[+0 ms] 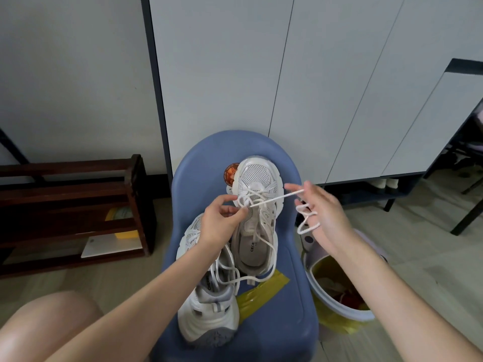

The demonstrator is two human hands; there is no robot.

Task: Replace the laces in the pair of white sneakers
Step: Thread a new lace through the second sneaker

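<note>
Two white sneakers lie on a blue stool (pixel 285 304). The far sneaker (pixel 257 178) points away from me, its insole showing. The near sneaker (pixel 209 309) lies at the stool's front left, partly under my left forearm. A white lace (pixel 277 198) runs taut from the far sneaker's eyelets to the right. My left hand (pixel 222 223) pinches this lace just above the sneaker's tongue. My right hand (pixel 321 212) holds the lace's other stretch, with loops wound round its fingers. Loose lace trails over both sneakers.
A yellow plastic wrapper (pixel 261 293) lies on the stool beside the sneakers. A bin (pixel 337 286) with a yellow liner stands right of the stool. A dark wooden shoe rack (pixel 73 210) is at the left. White cabinet doors rise behind. My knee shows at bottom left.
</note>
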